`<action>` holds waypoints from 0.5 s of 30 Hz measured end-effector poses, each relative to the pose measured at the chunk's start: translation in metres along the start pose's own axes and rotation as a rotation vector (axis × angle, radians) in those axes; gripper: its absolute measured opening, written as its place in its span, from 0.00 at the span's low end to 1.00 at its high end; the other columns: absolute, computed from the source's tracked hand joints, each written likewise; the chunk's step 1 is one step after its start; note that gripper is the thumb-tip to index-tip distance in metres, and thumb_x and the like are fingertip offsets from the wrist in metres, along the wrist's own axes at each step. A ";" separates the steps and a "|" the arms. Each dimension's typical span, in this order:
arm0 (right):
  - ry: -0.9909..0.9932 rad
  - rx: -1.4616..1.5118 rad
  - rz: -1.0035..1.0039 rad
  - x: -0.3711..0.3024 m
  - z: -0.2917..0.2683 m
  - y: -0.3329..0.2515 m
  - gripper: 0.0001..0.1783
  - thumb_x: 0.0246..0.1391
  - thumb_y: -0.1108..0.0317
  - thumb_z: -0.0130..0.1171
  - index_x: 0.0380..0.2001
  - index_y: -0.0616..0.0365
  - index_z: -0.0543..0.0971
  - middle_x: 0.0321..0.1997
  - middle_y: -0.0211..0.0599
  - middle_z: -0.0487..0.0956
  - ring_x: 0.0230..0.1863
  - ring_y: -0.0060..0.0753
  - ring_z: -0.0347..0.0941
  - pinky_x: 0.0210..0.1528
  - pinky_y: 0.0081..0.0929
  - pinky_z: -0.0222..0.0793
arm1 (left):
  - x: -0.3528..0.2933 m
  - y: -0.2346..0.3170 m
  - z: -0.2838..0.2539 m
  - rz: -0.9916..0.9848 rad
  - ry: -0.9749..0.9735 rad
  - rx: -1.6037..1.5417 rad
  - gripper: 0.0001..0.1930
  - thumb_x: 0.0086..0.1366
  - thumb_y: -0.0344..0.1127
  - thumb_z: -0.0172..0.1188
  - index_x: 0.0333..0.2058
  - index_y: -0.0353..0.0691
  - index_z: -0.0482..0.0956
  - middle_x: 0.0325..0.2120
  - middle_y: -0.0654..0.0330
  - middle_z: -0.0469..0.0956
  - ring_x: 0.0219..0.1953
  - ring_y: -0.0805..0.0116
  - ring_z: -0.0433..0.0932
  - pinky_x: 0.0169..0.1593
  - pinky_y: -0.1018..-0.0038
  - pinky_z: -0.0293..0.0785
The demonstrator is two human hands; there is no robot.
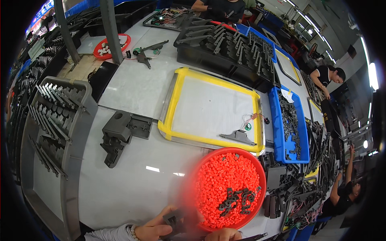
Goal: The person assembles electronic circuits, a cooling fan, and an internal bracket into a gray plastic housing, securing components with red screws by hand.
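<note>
A worker's left hand (155, 229) pinches a dark gray molded plastic piece (173, 225) between thumb and fingers, toward the near edge of a white worktable (116, 193). The piece stands just left of a red basin (263, 178); its visible end points away from the worker, toward the table's far edge, but blur beside it leaves the long axis uncertain. The right hand (223, 234), fingers curled, is at the basin's near rim, partly cut off from view; whether it grips anything cannot be told. A slender dark strip (257, 236) lies just to its right, its long axis running crosswise. Small red caps (221, 172) fill the basin, with dark clips (233, 201) heaped on top toward its near right. Beyond the basin, a dark lever-shaped part (239, 137) lies inside the near right corner of a yellow-taped frame (173, 108), roughly along the frame's near edge.
</note>
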State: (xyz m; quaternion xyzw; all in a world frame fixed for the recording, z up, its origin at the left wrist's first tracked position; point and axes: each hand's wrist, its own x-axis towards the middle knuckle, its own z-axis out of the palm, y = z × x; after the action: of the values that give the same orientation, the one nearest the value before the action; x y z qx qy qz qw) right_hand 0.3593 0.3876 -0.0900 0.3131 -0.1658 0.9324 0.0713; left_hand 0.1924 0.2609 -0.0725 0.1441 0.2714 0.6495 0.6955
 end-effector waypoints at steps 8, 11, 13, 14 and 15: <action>-0.584 -0.265 -0.494 0.013 -0.042 0.011 0.15 0.58 0.61 0.47 0.31 0.61 0.77 0.37 0.47 0.75 0.28 0.48 0.74 0.30 0.41 0.71 | 0.014 0.005 0.000 0.012 -0.107 -0.020 0.17 0.61 0.41 0.54 0.45 0.46 0.60 0.52 0.39 0.61 0.55 0.46 0.63 0.57 0.51 0.54; -0.376 -0.287 -0.433 0.009 -0.024 0.007 0.15 0.58 0.61 0.47 0.31 0.61 0.77 0.36 0.47 0.75 0.28 0.48 0.74 0.30 0.41 0.71 | 0.017 0.006 0.002 0.015 -0.146 -0.052 0.18 0.59 0.37 0.57 0.47 0.48 0.62 0.51 0.38 0.61 0.55 0.45 0.62 0.57 0.48 0.54; -0.250 -0.281 -0.393 0.006 -0.012 0.004 0.15 0.58 0.61 0.47 0.30 0.61 0.76 0.36 0.47 0.75 0.28 0.48 0.74 0.30 0.41 0.71 | 0.017 -0.001 -0.002 0.080 -0.186 -0.050 0.22 0.56 0.33 0.61 0.48 0.49 0.63 0.50 0.38 0.61 0.55 0.44 0.63 0.56 0.47 0.57; -0.188 -0.278 -0.371 0.004 -0.007 0.003 0.15 0.58 0.61 0.47 0.30 0.62 0.76 0.36 0.47 0.75 0.28 0.48 0.74 0.30 0.41 0.71 | 0.017 -0.002 -0.003 0.082 -0.184 -0.044 0.22 0.56 0.33 0.61 0.48 0.49 0.63 0.50 0.38 0.61 0.55 0.44 0.63 0.56 0.47 0.57; -0.126 -0.276 -0.350 0.003 -0.004 0.002 0.15 0.58 0.61 0.47 0.30 0.62 0.76 0.36 0.47 0.75 0.28 0.48 0.74 0.31 0.41 0.71 | 0.017 -0.002 -0.003 0.089 -0.196 -0.050 0.23 0.55 0.31 0.62 0.47 0.48 0.63 0.50 0.38 0.62 0.55 0.44 0.63 0.55 0.47 0.58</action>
State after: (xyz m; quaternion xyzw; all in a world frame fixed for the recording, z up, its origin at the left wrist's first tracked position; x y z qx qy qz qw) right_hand 0.3540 0.3871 -0.0914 0.3819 -0.2390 0.8530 0.2633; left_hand 0.1926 0.2766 -0.0798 0.2014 0.1788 0.6690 0.6928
